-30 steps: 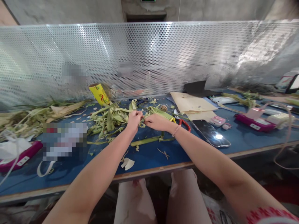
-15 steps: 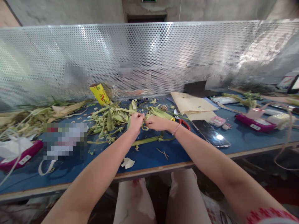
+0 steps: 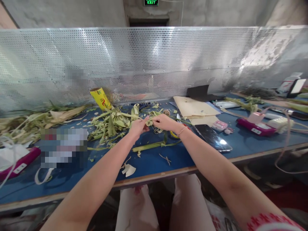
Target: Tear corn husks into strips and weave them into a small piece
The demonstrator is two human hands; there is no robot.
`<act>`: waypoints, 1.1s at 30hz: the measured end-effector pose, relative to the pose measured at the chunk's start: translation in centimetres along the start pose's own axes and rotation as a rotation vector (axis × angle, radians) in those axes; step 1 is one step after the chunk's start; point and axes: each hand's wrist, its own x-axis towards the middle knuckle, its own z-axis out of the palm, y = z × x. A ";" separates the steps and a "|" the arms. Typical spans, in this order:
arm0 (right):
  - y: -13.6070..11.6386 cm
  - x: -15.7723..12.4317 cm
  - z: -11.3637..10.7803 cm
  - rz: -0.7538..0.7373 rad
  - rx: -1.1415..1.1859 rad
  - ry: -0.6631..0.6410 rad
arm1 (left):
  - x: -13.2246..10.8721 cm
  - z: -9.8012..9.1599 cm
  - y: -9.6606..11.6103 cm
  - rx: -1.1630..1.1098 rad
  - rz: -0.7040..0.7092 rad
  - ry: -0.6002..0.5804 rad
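Just now pinching pale-green curled leaf strip [image 3: 149,122] between fingers of left hand [image 3: 139,127] and right hand [image 3: 165,123], above blue-topped flat counter [image 3: 149,164]. Showing as rounder coil face-on, versus loop dangling lower moments ago; seemingly curled further.

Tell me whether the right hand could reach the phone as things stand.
Probably yes: the phone lies close beside the right forearm with nothing on top. The right hand seems to pinch a curled leaf, though, so may need to let go first.

"exit" stands on the green sign [image 3: 151,3] (top of view); print on the yellow tube [image 3: 100,98] blurs.
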 end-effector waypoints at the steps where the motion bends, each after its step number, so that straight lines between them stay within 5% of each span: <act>1: 0.0 0.0 0.0 -0.010 0.001 -0.018 | -0.3 0.1 0.3 -0.017 -0.068 -0.068; 4: 0.0 0.0 0.0 -0.031 -0.015 -0.061 | -1.0 0.1 0.9 -0.062 -0.172 -0.195; 9: 0.6 0.1 -0.3 0.002 -0.110 -0.041 | -1.3 -0.3 1.5 -0.111 -0.029 -0.227; 19: -0.3 -0.2 -1.2 -0.011 -0.263 -0.027 | -1.1 -0.6 1.2 -0.115 -0.076 -0.290; 24: -0.4 -0.9 -2.7 0.338 -0.395 -0.005 | -0.9 -0.9 0.9 -0.069 -0.048 -0.282; 27: -0.3 -2.0 -3.7 0.605 -0.468 -0.159 | -1.0 -1.1 1.2 -0.095 0.003 -0.264; 30: -0.1 -3.4 -4.0 0.701 -0.468 -0.293 | -1.1 -1.3 1.6 -0.145 0.070 -0.246; 33: 0.1 -4.5 -3.7 0.773 -0.446 -0.280 | -1.0 -1.5 1.7 -0.174 0.104 -0.236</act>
